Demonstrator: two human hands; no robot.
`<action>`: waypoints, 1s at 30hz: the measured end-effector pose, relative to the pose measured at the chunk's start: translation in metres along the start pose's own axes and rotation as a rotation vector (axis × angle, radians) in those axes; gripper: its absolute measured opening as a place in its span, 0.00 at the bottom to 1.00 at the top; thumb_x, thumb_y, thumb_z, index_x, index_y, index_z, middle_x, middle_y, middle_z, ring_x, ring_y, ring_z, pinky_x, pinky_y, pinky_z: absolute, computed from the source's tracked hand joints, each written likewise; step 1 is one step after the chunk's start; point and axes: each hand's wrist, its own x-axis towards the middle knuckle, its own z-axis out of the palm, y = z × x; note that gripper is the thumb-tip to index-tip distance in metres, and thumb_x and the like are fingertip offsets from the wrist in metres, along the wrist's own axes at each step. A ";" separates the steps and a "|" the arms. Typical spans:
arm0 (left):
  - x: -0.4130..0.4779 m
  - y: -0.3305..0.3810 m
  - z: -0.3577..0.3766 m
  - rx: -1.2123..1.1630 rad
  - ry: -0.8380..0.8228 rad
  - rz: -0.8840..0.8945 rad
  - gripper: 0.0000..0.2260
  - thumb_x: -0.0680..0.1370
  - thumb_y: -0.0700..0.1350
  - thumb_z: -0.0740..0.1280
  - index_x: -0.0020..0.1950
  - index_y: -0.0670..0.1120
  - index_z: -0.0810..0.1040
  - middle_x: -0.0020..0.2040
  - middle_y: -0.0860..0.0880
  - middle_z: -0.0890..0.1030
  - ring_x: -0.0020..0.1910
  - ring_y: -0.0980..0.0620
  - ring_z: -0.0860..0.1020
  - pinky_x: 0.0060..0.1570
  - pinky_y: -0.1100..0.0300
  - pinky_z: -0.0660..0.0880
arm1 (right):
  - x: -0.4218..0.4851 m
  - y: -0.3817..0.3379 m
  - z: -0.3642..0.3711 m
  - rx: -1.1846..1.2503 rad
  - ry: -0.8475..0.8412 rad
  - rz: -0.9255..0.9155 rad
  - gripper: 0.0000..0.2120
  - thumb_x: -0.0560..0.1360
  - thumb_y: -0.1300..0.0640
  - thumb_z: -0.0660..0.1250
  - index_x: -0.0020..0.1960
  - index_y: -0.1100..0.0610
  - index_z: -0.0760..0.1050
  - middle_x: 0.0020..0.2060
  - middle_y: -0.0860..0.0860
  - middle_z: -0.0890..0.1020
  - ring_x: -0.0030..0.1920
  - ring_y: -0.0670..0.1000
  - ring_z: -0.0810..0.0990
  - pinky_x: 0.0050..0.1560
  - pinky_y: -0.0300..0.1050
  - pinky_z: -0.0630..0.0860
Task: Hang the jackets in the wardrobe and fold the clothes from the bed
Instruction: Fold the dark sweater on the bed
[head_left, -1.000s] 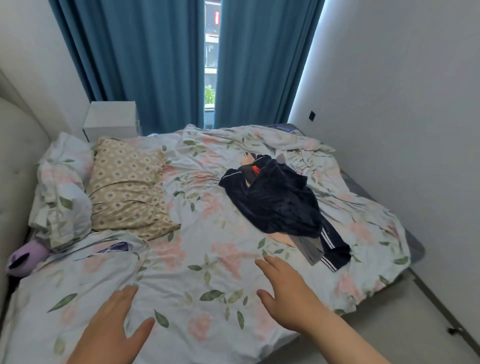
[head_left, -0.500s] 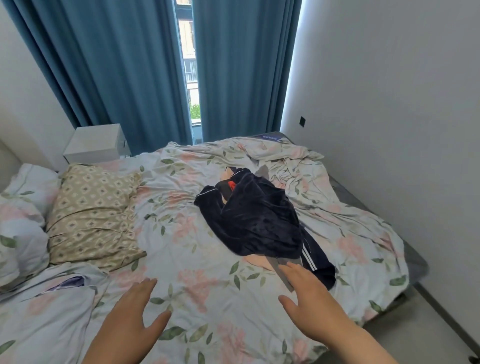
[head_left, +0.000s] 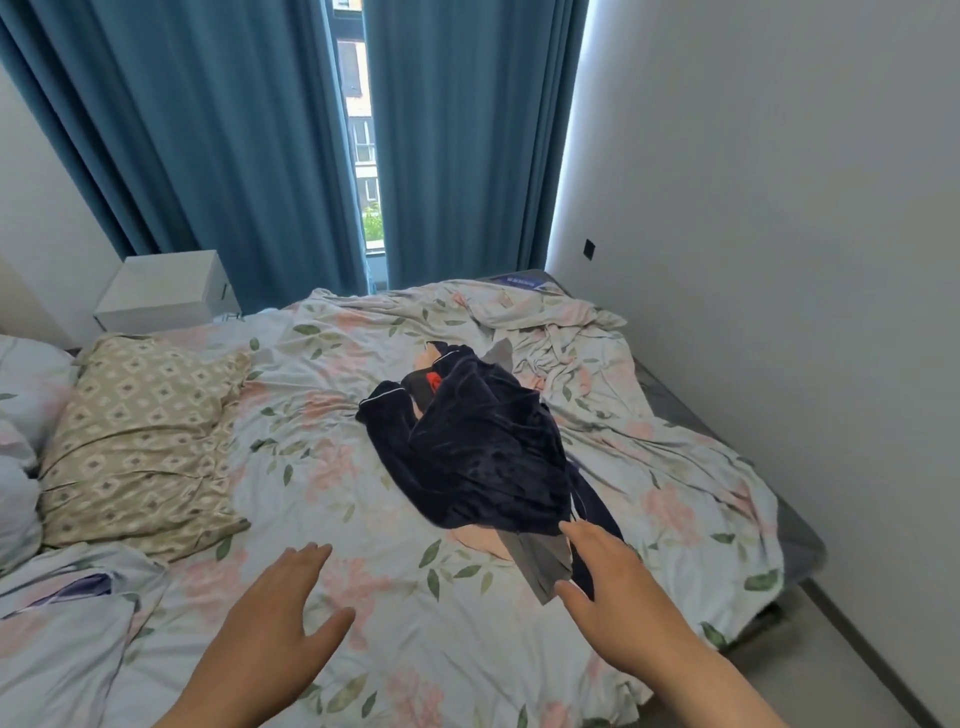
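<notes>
A heap of clothes lies in the middle of the bed (head_left: 363, 545), which has a floral cover. On top is a dark navy plush garment (head_left: 483, 452) with white piping. A grey piece (head_left: 537, 564) and a peach piece (head_left: 475, 540) stick out from under its near edge, and a small red bit shows at the far end. My right hand (head_left: 608, 587) reaches out flat with straight fingers, its fingertips at the near edge of the heap over the grey piece. My left hand (head_left: 283, 608) hovers open over the cover, left of the heap, holding nothing.
A beige patterned pillow (head_left: 140, 441) and a floral pillow (head_left: 21, 395) lie at the left. A white nightstand (head_left: 166, 291) stands behind them by blue curtains (head_left: 208, 145). A grey wall (head_left: 779, 260) runs close along the bed's right side, with a strip of floor (head_left: 852, 675) between.
Both hands have moved forward toward the heap, and my right hand now reaches its near edge. The view has come closer to the bed and turned right.
</notes>
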 end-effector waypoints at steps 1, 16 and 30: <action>0.006 0.002 0.001 -0.005 -0.008 0.009 0.33 0.77 0.64 0.61 0.79 0.57 0.53 0.79 0.58 0.54 0.78 0.57 0.49 0.76 0.57 0.54 | 0.000 0.000 0.000 0.000 0.003 0.007 0.30 0.80 0.43 0.61 0.78 0.44 0.53 0.77 0.40 0.57 0.77 0.43 0.54 0.76 0.44 0.56; 0.086 0.035 0.031 0.010 -0.135 0.142 0.32 0.78 0.61 0.63 0.79 0.55 0.56 0.79 0.56 0.58 0.78 0.55 0.54 0.75 0.55 0.57 | -0.003 0.025 -0.004 0.027 0.147 0.171 0.27 0.79 0.47 0.62 0.76 0.45 0.58 0.67 0.35 0.65 0.72 0.43 0.62 0.69 0.37 0.61; 0.171 0.113 0.117 -0.060 -0.189 -0.037 0.31 0.77 0.59 0.65 0.78 0.54 0.60 0.77 0.56 0.62 0.77 0.56 0.58 0.72 0.57 0.60 | 0.120 0.132 -0.027 0.089 -0.043 0.119 0.28 0.79 0.47 0.61 0.76 0.43 0.57 0.70 0.39 0.65 0.71 0.43 0.62 0.68 0.37 0.60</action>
